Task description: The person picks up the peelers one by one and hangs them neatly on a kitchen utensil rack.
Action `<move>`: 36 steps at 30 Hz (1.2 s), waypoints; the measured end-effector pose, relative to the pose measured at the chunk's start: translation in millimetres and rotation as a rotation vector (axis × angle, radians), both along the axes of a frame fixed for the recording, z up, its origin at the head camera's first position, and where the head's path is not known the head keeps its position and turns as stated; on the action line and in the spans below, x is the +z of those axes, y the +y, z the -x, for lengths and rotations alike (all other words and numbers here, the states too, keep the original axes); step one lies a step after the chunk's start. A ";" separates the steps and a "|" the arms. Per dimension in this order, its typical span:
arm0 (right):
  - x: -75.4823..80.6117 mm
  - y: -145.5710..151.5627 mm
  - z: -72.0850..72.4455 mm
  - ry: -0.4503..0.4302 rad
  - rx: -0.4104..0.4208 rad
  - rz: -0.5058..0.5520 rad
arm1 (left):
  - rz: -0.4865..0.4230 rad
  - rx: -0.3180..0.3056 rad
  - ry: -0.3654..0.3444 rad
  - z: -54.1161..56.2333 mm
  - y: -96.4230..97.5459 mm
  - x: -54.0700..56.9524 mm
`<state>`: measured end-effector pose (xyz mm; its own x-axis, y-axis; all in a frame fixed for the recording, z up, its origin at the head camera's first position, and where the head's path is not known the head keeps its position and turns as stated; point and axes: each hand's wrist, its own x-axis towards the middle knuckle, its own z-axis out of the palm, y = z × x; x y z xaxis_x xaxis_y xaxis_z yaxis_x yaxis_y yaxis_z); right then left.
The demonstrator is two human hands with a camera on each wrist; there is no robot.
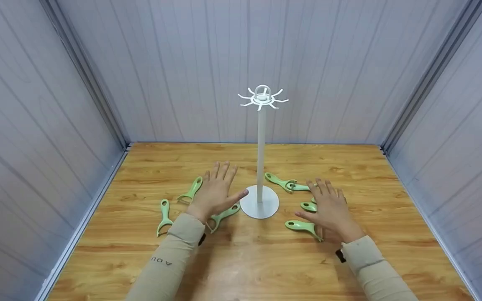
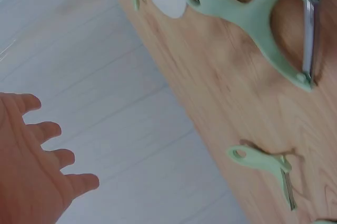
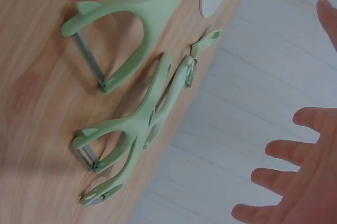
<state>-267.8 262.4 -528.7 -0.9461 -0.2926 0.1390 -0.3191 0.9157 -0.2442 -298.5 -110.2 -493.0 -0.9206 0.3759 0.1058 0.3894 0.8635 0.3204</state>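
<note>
My left hand (image 1: 214, 192) is spread with straight fingers above the table, palm down, holding nothing. Around it lie green peelers: one at the far left (image 1: 165, 217), another beside the fingers (image 1: 192, 190), and a third by the thumb (image 1: 224, 214), seen large in the left wrist view (image 2: 253, 16). My right hand (image 1: 329, 209), also spread and holding nothing, hovers over several more peelers. A peeler (image 1: 301, 226) lies below its thumb; others overlap beneath the palm, as the right wrist view shows with a crossed pair (image 3: 141, 121). Another peeler (image 1: 278, 180) lies beyond the fingertips.
Between the hands stands a white rack: a round base (image 1: 269, 211), an upright pole (image 1: 261, 146), and a ring of hooks (image 1: 262, 99) with a loop on top. The wooden table (image 1: 249, 267) is enclosed by pale panel walls (image 1: 191, 62) at the back and both sides.
</note>
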 end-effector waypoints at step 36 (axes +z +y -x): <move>-40.6 18.7 -11.0 -0.133 0.129 0.181 | -0.856 -0.107 -0.198 36.3 60.3 6.2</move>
